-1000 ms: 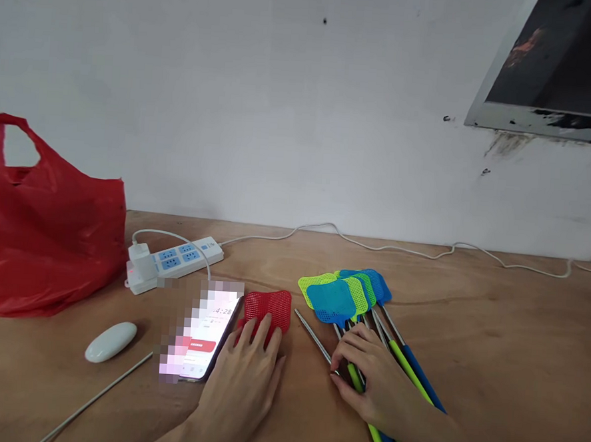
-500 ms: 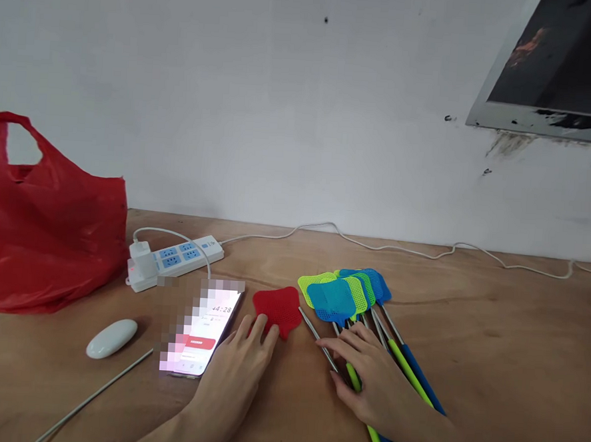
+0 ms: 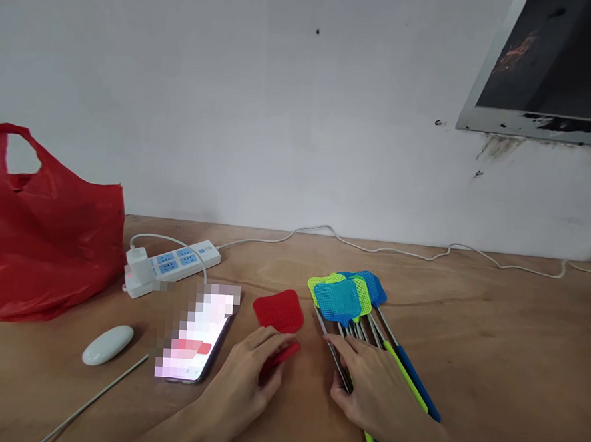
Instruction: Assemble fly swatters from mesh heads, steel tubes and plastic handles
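My left hand (image 3: 242,388) rests on the wooden table (image 3: 492,353) with its fingers curled round a red plastic piece (image 3: 281,357). That piece lies just in front of a red fly-swatter head (image 3: 279,310). My right hand (image 3: 373,386) lies flat, fingers stretched out, over a bundle of fly swatters with blue and yellow-green heads (image 3: 344,294) and coloured handles (image 3: 410,381). Its index finger lies along a bare metal rod (image 3: 329,343) at the left side of the bundle.
A phone (image 3: 195,338) lies left of my left hand, with a white oval object (image 3: 107,345) and a loose metal rod (image 3: 94,399) further left. A red plastic bag (image 3: 39,232) and a power strip (image 3: 172,267) stand behind, with a white cable (image 3: 398,250) along the wall.
The red swatter head has turned and now lies flat, clear of my left hand, which has curled onto a red piece. My right hand slid the metal rod towards the bundle, whose heads are now closer together.
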{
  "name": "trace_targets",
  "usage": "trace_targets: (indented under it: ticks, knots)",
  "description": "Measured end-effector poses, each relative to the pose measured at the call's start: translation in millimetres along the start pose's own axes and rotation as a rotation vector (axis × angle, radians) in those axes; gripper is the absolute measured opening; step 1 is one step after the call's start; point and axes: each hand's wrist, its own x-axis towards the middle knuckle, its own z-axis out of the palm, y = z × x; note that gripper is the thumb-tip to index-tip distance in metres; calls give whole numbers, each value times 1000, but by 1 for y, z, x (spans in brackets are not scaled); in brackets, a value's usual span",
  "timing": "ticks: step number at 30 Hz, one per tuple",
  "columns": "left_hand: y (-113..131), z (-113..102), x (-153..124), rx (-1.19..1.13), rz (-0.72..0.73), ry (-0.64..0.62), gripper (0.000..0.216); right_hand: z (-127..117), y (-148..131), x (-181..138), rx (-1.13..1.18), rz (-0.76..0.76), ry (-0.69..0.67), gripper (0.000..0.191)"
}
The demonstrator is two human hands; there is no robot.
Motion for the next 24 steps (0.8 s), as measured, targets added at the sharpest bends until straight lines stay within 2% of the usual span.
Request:
trace_targets:
  ticks: [3,7,10,14,16,19,22,24]
  knots:
    - [7,-2,3,-59,-35,-36,27,2,1,-1,81,35,40,52]
    - [13,-3,3,-115,-77,-28,20,6,6,1,317,87,107,52]
    - [14,-3,1,-135,-130,-16,18,8,13,5,594,153,143,48]
    - [16,-4,-1,-167,-237,-47,20,3,20,12,1107,324,171,38]
    - [17,-5,-1,-176,-276,-79,22,-2,21,15,1291,414,185,40]
    - [18,-5,-2,-199,-299,-134,25,-8,19,17,1478,485,196,41]
    - [18,-6,-2,-231,-293,-181,25,-11,15,17,1638,490,171,31]
    - [17,-5,-2,-236,-292,-205,26,-12,12,16,1693,488,150,33]
